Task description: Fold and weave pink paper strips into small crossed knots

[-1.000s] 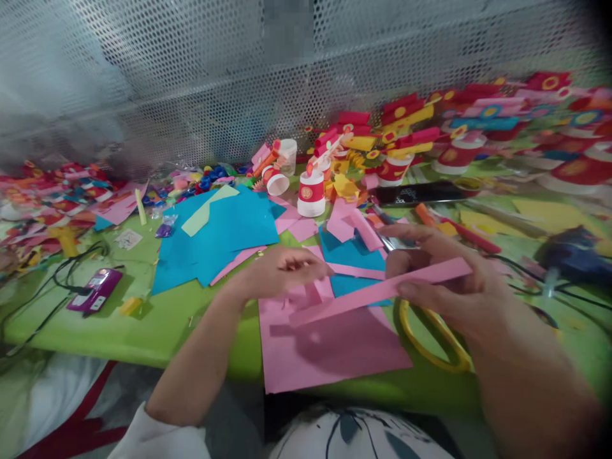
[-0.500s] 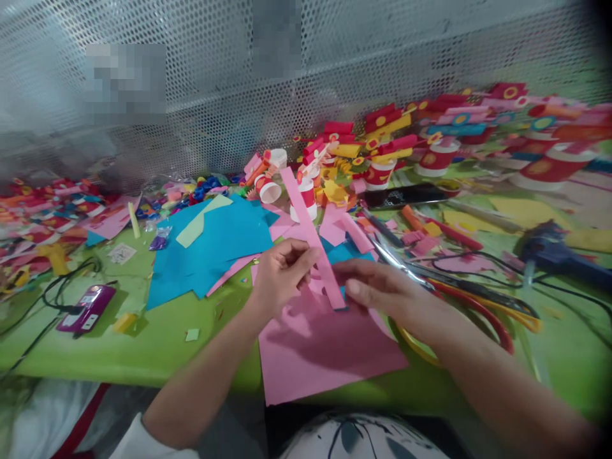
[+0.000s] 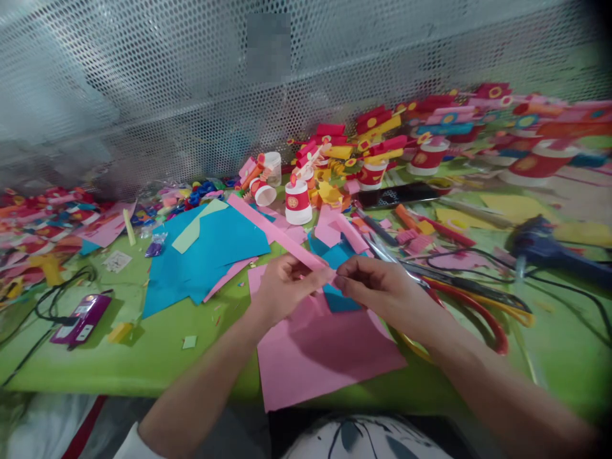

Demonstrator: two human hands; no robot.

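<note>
Over the pink sheet (image 3: 329,366), my left hand (image 3: 281,288) pinches the pink strip (image 3: 273,229) by its near end; my right hand (image 3: 385,287) has fingertips bunched there, gripping or not I can't tell. The strip's long axis slants away leftward, toward the blue paper (image 3: 210,255).

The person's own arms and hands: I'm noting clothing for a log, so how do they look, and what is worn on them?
The left hand and right hand are bare, with no gloves, watch or bracelet visible. A white fabric sleeve ends partway along the left arm; no sleeve shows on the right arm.
</note>
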